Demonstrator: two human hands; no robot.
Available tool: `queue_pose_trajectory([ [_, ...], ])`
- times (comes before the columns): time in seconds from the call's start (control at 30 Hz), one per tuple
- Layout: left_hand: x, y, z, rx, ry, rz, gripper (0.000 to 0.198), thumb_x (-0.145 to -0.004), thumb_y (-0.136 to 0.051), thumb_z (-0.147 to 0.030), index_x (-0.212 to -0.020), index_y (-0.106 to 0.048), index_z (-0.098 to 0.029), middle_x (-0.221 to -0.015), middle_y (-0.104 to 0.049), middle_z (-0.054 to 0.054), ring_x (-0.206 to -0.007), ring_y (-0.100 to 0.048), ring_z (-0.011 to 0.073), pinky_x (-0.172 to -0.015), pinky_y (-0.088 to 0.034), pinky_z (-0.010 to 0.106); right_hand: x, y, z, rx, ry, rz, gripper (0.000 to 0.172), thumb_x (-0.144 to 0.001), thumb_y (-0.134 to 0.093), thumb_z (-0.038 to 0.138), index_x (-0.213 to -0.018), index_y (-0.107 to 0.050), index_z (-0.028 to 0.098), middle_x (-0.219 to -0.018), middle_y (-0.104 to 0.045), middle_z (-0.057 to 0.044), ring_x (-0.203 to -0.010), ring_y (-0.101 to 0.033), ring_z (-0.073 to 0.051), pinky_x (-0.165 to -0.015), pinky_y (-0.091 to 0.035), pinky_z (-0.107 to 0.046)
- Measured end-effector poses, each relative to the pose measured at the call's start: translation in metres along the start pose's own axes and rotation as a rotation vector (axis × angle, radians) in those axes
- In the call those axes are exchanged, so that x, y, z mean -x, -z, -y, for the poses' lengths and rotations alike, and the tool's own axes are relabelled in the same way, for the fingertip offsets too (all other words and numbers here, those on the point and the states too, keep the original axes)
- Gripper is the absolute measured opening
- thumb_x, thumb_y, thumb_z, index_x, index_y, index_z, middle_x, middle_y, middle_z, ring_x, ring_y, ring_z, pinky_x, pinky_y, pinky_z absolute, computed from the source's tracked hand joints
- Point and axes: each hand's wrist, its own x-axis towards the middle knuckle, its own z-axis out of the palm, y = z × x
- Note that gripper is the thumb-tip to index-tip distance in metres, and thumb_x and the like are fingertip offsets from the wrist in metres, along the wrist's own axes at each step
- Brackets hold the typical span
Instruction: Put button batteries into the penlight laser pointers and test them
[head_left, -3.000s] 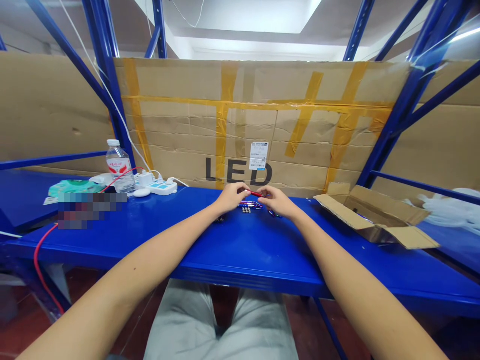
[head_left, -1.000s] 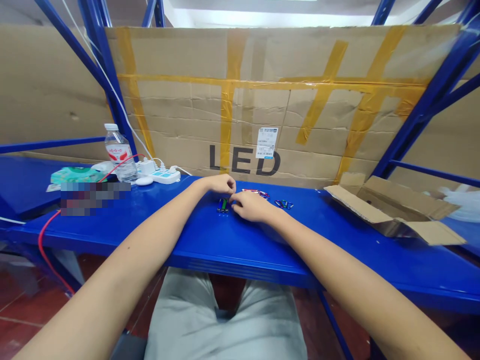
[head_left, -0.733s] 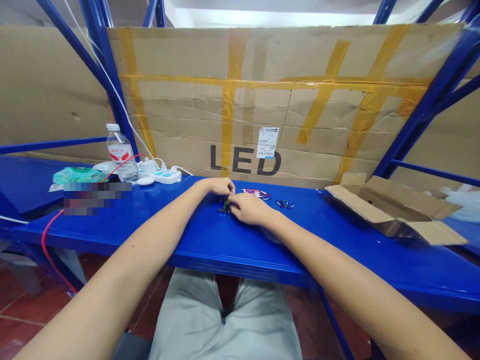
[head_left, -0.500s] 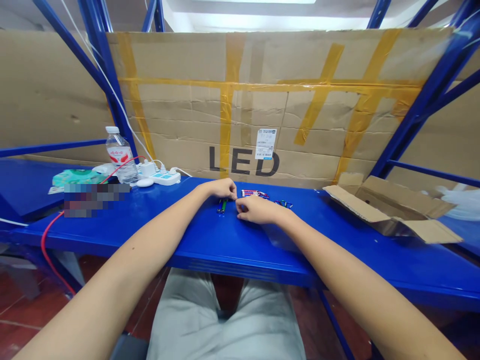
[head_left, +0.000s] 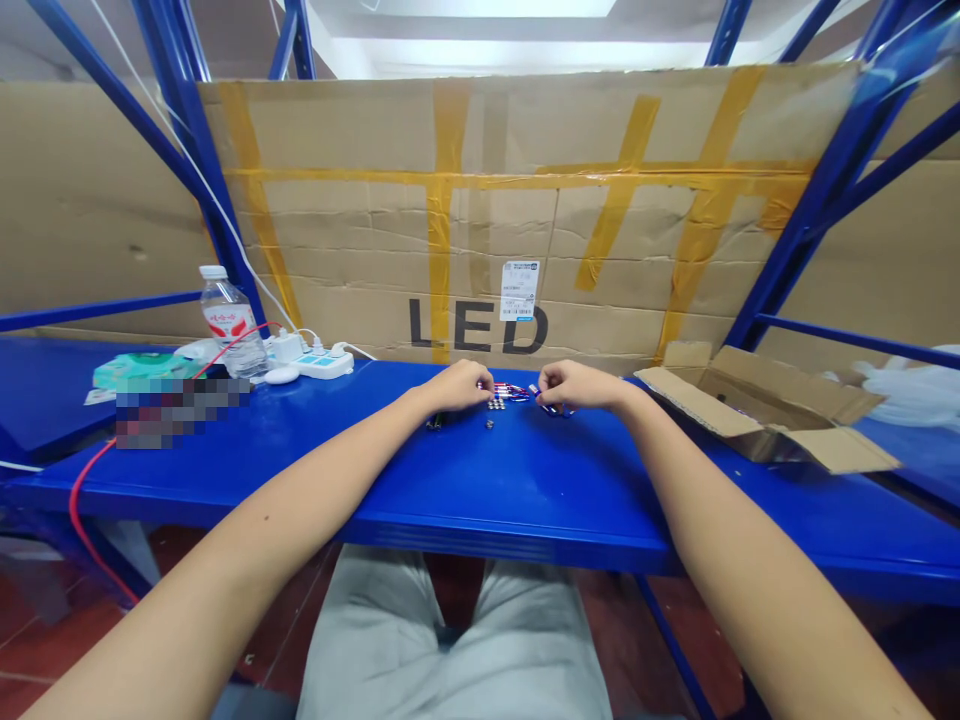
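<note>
My left hand (head_left: 459, 388) is closed in a pinch at the left end of a row of thin red-and-silver rods (head_left: 513, 392). Whatever lies between its fingertips is too small to make out. A group of small silver pieces (head_left: 496, 405) lies just beside those fingers, and a single small dark-silver piece (head_left: 489, 425) sits nearer the table front. Under my left wrist show the ends of dark rods (head_left: 435, 424). To the right, my right hand (head_left: 574, 385) pinches a small blue piece with a silver end (head_left: 534, 390), above several dark, shiny pieces (head_left: 556, 410) partly hidden by the hand.
On the blue table (head_left: 480, 490), an open cardboard box (head_left: 765, 410) stands at right. At left are a water bottle (head_left: 231, 325), a white power strip (head_left: 322, 362), a green packet (head_left: 146, 370) and a red cable (head_left: 90, 480). A large cardboard sheet (head_left: 360, 250) stands behind.
My hands have moved apart. The right hand has gone right to the dark, shiny pieces and pinches a blue piece; the left has shifted slightly right. Small silver pieces now show between the hands.
</note>
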Motion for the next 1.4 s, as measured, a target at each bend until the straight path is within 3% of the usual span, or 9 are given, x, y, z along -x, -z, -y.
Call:
queue_pose_trajectory([
  [0.3,-0.002,-0.016,0.000,-0.164,0.020,0.044,0.019,-0.080,-0.061,-0.028,-0.089,-0.074,-0.020,-0.095,-0.072,0.007,-0.085,-0.063,0.0199,-0.072,-0.042,0.026,-0.010,-0.014,-0.001,-0.006,0.068,-0.050,0.013,-0.070,-0.065,0.021,-0.074,-0.053,0.018,-0.058,-0.061,0.000,-0.049,-0.053,-0.011,-0.045,-0.038,-0.021],
  [0.63,0.000,-0.002,0.005,-0.026,0.015,0.185,0.016,-0.071,-0.062,-0.011,-0.080,-0.073,-0.019,-0.083,-0.071,0.004,-0.072,-0.060,0.0154,-0.066,-0.041,0.024,-0.015,-0.018,-0.006,-0.015,0.047,-0.024,0.015,-0.072,-0.064,0.021,-0.080,-0.052,0.019,-0.059,-0.061,0.001,-0.048,-0.053,-0.011,-0.045,-0.040,-0.021],
  [0.83,0.000,0.003,0.015,-0.038,0.042,0.171,0.024,-0.064,-0.068,-0.013,-0.086,-0.072,-0.021,-0.081,-0.070,0.003,-0.070,-0.058,0.0155,-0.063,-0.041,0.024,-0.012,-0.023,0.002,-0.096,0.027,-0.016,0.034,-0.067,-0.060,0.008,-0.099,-0.052,0.017,-0.067,-0.062,0.002,-0.052,-0.057,-0.012,-0.050,-0.045,-0.023],
  [1.03,-0.001,0.003,0.016,-0.021,0.084,0.224,0.012,-0.062,-0.070,-0.013,-0.072,-0.071,-0.019,-0.072,-0.069,0.002,-0.069,-0.059,0.0156,-0.065,-0.042,0.024,-0.012,-0.025,0.005,-0.061,0.062,0.007,0.011,-0.067,-0.061,0.009,-0.075,-0.058,0.016,-0.068,-0.066,-0.001,-0.061,-0.063,-0.014,-0.059,-0.049,-0.024],
  [1.4,0.004,0.008,0.001,-0.131,0.104,0.249,0.008,-0.067,-0.063,-0.014,-0.072,-0.069,-0.017,-0.069,-0.067,0.004,-0.062,-0.056,0.0154,-0.061,-0.039,0.026,-0.017,-0.031,0.001,-0.234,0.080,0.062,0.014,-0.068,-0.064,0.008,-0.077,-0.058,0.017,-0.076,-0.069,-0.002,-0.071,-0.067,-0.015,-0.069,-0.054,-0.025],
])
